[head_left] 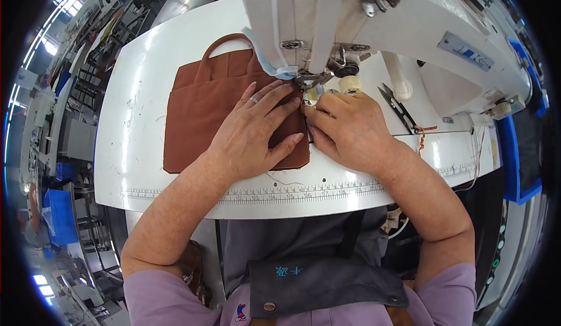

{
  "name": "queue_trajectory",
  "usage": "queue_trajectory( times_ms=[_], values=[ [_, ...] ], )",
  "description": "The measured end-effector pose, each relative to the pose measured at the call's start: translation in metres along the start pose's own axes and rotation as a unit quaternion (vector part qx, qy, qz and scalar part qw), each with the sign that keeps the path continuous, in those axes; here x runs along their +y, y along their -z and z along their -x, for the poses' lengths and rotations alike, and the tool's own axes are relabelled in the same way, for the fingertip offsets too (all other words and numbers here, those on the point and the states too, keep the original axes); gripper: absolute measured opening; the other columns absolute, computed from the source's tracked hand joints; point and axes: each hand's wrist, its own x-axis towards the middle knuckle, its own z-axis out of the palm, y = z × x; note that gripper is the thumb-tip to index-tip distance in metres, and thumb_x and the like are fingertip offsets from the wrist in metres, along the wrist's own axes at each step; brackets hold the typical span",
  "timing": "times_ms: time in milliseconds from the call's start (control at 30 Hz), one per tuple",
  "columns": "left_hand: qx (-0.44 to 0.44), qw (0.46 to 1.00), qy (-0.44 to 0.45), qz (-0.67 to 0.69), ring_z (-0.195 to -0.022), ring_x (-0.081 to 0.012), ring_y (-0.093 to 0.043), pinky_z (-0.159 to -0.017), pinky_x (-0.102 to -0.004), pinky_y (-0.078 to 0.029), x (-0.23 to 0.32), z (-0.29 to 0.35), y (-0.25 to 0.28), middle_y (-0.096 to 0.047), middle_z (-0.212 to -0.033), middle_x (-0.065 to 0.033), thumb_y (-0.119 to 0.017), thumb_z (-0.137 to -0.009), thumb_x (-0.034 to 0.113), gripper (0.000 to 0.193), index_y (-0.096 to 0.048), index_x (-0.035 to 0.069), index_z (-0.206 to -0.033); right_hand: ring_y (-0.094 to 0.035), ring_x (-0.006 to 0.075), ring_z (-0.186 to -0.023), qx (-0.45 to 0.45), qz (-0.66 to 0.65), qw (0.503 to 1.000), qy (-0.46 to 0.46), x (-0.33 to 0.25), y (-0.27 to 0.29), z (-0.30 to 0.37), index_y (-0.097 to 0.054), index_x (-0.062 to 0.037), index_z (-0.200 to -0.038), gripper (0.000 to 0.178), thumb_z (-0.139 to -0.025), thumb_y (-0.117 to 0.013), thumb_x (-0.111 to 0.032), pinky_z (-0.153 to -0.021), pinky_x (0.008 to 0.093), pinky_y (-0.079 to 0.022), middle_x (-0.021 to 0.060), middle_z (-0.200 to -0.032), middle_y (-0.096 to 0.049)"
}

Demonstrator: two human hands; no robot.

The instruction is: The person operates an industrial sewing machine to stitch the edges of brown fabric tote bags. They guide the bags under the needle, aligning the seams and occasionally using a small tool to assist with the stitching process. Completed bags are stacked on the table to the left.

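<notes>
A brown bag piece (pixel 196 124) with a looped handle (pixel 210 50) lies flat on the white sewing table. My left hand (pixel 251 127) rests on it, palm down, fingers stretched toward the presser foot (pixel 307 81); a ring circles one finger. At the bag's right edge, my right hand (pixel 350 128) is closed, its fingers curled and the fingertips against that edge. The sewing machine (pixel 350 16) stands over the bag's upper right corner. Its needle point is partly hidden by the machine head and my fingers.
Black thread snips (pixel 398 109) lie right of my right hand, near an orange-brown scrap (pixel 422 139). A printed ruler (pixel 280 194) runs along the front edge. A loose thread (pixel 285 181) lies below the bag. Blue bins (pixel 61 216) and workbenches stand left.
</notes>
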Motion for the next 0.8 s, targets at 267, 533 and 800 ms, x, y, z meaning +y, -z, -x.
queue_trajectory(
  times_ms=[267, 533, 800],
  values=[
    [0.006, 1.0, 0.003, 0.019, -0.145, -0.0359, -0.047, -0.126, -0.0569, -0.029, -0.001, 0.0015, -0.002, -0.054, -0.15, -0.0164, -0.072, -0.092, 0.026, 0.052, -0.064, 0.001, -0.137, -0.067, 0.0243, -0.08, -0.024, -0.028, 0.999, -0.029, 0.0, 0.0081, -0.0013, -0.075, -0.008, -0.106, 0.028, -0.08, -0.075, -0.021, -0.069, 0.0411, -0.05, 0.0057, -0.095, -0.067],
    [0.019, 1.0, 0.002, 0.019, -0.144, -0.034, -0.05, -0.125, -0.0566, -0.031, -0.0032, 0.0026, -0.0074, -0.057, -0.149, -0.0164, -0.074, -0.091, 0.026, 0.054, -0.064, 0.0, -0.137, -0.069, 0.0263, -0.087, -0.042, -0.03, 0.998, -0.03, 0.0044, 0.0043, 0.0008, -0.073, -0.0065, -0.122, 0.042, -0.081, -0.076, -0.016, -0.067, 0.0406, -0.055, 0.0079, -0.108, -0.064],
    [0.027, 0.999, -0.001, 0.022, -0.141, -0.0356, -0.053, -0.125, -0.056, -0.033, -0.0045, -0.0005, -0.0092, -0.059, -0.147, -0.0185, -0.075, -0.089, 0.024, 0.055, -0.064, -0.002, -0.136, -0.07, 0.0277, -0.083, -0.046, 0.002, 0.998, -0.048, 0.0006, 0.0042, -0.0047, -0.074, -0.0067, -0.116, 0.034, -0.084, -0.073, -0.019, -0.071, 0.0422, -0.054, 0.0093, -0.102, -0.069]
  ],
)
